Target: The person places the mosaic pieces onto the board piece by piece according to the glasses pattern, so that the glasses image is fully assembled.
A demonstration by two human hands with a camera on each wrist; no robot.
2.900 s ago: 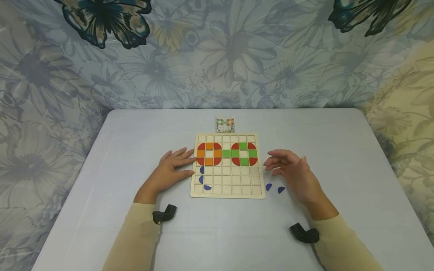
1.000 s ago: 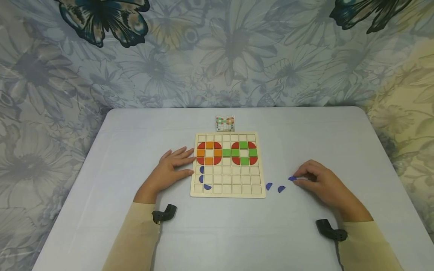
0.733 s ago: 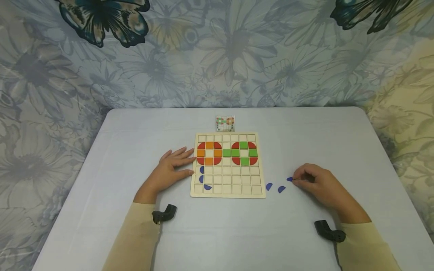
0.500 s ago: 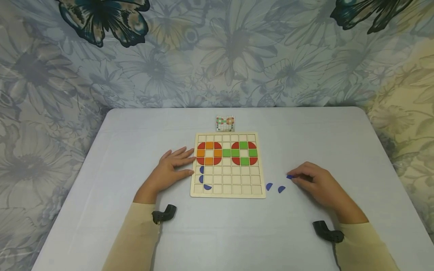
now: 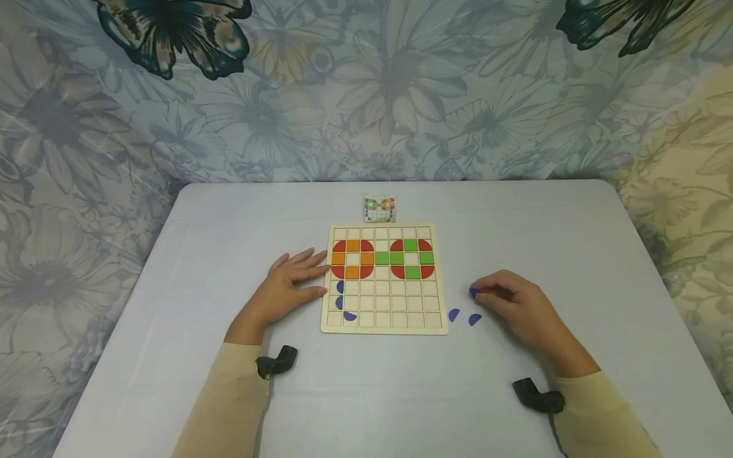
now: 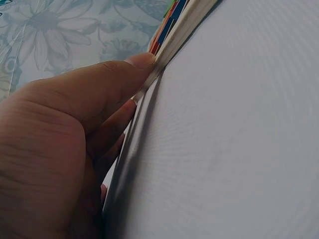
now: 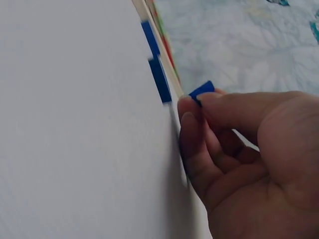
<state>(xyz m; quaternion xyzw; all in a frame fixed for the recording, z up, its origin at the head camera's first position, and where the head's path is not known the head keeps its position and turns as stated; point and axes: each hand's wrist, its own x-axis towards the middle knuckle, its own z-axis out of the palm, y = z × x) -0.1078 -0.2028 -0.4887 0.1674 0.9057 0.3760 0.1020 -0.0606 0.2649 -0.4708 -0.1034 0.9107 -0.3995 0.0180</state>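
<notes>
My right hand (image 5: 515,305) pinches a blue half-circle piece (image 7: 203,91) between thumb and index finger, above the table to the right of the wooden grid board (image 5: 399,305). Two more blue half-circles lie flat below it, one by the board's edge (image 5: 454,315) and another a little farther right (image 5: 475,320). My left hand (image 5: 286,284) lies with fingers spread, the tips touching the board's left edge. On the board sit red corner pieces with orange squares (image 5: 353,245) at left, and red with green squares (image 5: 410,245) at right. Three blue half-circles (image 5: 340,303) occupy the lower left cells.
A small pattern card (image 5: 380,208) showing a similar coloured design lies just behind the board. The white table (image 5: 229,216) meets a flower-patterned cloth backdrop (image 5: 395,95). Black wrist cameras (image 5: 277,362) are worn on both sleeves.
My right hand moved right of the board, took up a blue half-circle, and has since carried it leftward toward the board. The left hand has stayed at the board's edge.
</notes>
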